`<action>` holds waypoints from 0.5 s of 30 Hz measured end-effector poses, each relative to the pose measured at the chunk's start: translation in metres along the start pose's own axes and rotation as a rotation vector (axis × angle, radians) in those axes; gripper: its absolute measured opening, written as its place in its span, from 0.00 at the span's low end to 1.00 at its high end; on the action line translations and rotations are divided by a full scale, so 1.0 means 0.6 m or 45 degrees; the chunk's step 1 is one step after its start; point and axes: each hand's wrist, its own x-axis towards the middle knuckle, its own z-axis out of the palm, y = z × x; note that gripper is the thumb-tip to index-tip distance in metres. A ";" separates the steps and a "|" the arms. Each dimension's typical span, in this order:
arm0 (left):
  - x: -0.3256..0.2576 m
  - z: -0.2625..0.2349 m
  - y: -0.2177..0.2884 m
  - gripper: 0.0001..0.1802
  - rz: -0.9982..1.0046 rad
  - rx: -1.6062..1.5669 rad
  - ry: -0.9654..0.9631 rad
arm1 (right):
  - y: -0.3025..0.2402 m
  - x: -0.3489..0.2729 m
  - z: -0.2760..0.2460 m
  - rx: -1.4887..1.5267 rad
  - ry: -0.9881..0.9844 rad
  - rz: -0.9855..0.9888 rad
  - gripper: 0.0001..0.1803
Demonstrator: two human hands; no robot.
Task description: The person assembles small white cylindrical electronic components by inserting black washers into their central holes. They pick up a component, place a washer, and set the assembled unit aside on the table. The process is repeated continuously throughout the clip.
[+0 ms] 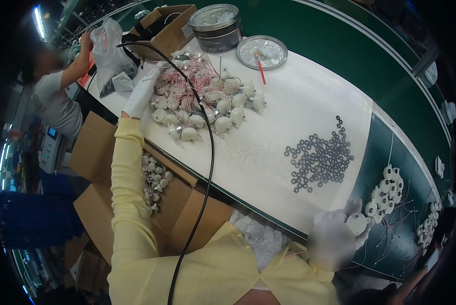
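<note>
My left hand [142, 91] reaches into the wired motor pile [202, 101], grip unclear. Right-hand fingers [352, 216] pinch one white motor [359, 222]; finished ones [388, 190] lie beyond, most remain.

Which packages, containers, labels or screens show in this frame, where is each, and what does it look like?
Open cardboard box: far table end, brown, flaps up.
Round tin: beside that box, silver rim, dark band.
Tin lid: right of the tin, flat, silver, red stick on it.
Clear plastic bag: far left, crumpled, in a co-worker's hands.
Cardboard box of white parts: below the table's left edge, brown, open.
Small screen: left edge, bluish.
</note>
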 end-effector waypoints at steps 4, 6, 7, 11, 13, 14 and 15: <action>-0.079 0.008 0.180 0.28 -0.063 0.153 -0.029 | 0.018 -0.017 0.014 -0.060 0.124 -0.175 0.32; -0.129 0.000 0.315 0.23 0.079 0.541 0.198 | 0.004 -0.024 0.018 -0.088 0.141 -0.061 0.31; -0.156 -0.008 0.347 0.22 0.232 0.629 0.341 | -0.008 -0.029 0.019 -0.094 0.157 0.018 0.29; -0.186 0.032 0.448 0.18 0.499 0.350 0.413 | -0.048 -0.047 0.027 -0.437 0.393 0.236 0.26; -0.138 0.089 0.460 0.17 0.759 0.580 0.242 | -0.062 -0.053 0.044 -1.073 0.631 0.328 0.28; -0.109 0.122 0.446 0.15 0.854 0.693 0.201 | -0.067 -0.053 0.048 -1.520 0.516 0.288 0.28; -0.085 0.156 0.423 0.13 0.941 0.814 0.155 | -0.070 -0.040 0.044 -1.951 0.379 0.263 0.27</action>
